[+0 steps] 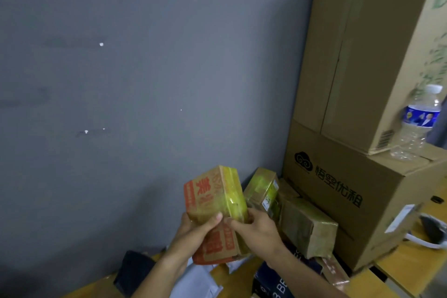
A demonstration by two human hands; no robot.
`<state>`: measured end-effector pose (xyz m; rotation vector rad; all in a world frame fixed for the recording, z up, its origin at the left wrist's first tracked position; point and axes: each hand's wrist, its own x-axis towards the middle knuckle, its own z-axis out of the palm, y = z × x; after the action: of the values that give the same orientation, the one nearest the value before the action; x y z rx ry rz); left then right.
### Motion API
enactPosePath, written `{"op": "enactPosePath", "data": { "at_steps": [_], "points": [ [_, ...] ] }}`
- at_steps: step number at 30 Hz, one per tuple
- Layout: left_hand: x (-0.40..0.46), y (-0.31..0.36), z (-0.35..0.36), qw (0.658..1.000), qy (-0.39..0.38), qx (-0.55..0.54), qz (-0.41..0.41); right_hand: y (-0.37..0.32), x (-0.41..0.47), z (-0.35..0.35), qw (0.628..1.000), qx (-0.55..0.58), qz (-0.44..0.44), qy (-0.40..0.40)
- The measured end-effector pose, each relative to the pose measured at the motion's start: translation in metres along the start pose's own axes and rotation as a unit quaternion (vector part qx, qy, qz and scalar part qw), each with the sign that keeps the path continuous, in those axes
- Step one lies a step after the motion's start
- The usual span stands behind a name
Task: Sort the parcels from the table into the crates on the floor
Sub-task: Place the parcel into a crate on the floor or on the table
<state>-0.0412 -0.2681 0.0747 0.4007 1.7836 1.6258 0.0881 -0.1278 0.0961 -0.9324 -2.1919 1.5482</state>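
Right now the biggest thing before me is the grey wall (121, 80), and against it, to the right of the parcel I hold, stands a tall cardboard carton (367, 55) stacked on a wider printed carton (350, 201). On that lower carton's top, just beside the tall one, stands a clear water bottle (416, 123) with a blue label. The wooden table (399, 266) runs beneath everything, showing bare to the right of my parcel. Behind and right of the parcel, touching the printed carton, lies a taped brown parcel (307, 227), and a smaller yellow-taped box (262, 189) leans just behind my right fingers. The orange-printed parcel (212, 203) is lifted above the table, wrapped in yellowish tape. My left hand (193, 232) grips its lower left side, thumb across the front; my right hand (256, 227) grasps its right edge.
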Motion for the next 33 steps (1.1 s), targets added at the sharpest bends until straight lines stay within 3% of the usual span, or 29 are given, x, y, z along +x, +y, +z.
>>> {"op": "enactPosePath", "data": {
  "at_steps": [2,5,7,10,14,21,27,30,33],
  "points": [
    [0.007,-0.002,0.003,0.999,0.042,0.034,0.009,-0.008,-0.006,0.007,0.996,-0.055,-0.053,0.036],
    [-0.008,0.014,0.012,1.0,0.013,-0.021,0.008,-0.02,-0.016,0.01,0.981,-0.146,-0.117,0.055],
    [-0.014,0.022,0.013,0.998,0.001,-0.068,-0.005,-0.023,-0.015,0.007,0.977,-0.157,-0.143,0.019],
    [-0.021,0.026,0.004,0.991,-0.018,-0.13,-0.017,-0.02,-0.012,-0.002,0.982,-0.07,-0.158,-0.07],
    [-0.024,0.026,-0.006,0.963,-0.048,-0.262,-0.033,-0.019,-0.01,-0.016,0.991,0.022,-0.074,-0.108],
    [-0.027,0.026,-0.008,0.927,-0.129,-0.351,-0.018,-0.013,-0.013,-0.019,0.966,0.126,0.126,-0.187],
    [-0.024,0.024,-0.015,0.899,-0.206,-0.386,-0.027,-0.022,-0.014,-0.023,0.944,0.207,0.151,-0.207],
    [-0.025,0.034,-0.016,0.923,-0.17,-0.344,-0.032,-0.02,-0.013,-0.025,0.95,0.222,0.133,-0.172],
    [-0.023,0.042,-0.021,0.984,-0.059,-0.165,-0.005,-0.018,-0.01,-0.024,0.968,0.211,0.095,-0.098]
  ]
}}
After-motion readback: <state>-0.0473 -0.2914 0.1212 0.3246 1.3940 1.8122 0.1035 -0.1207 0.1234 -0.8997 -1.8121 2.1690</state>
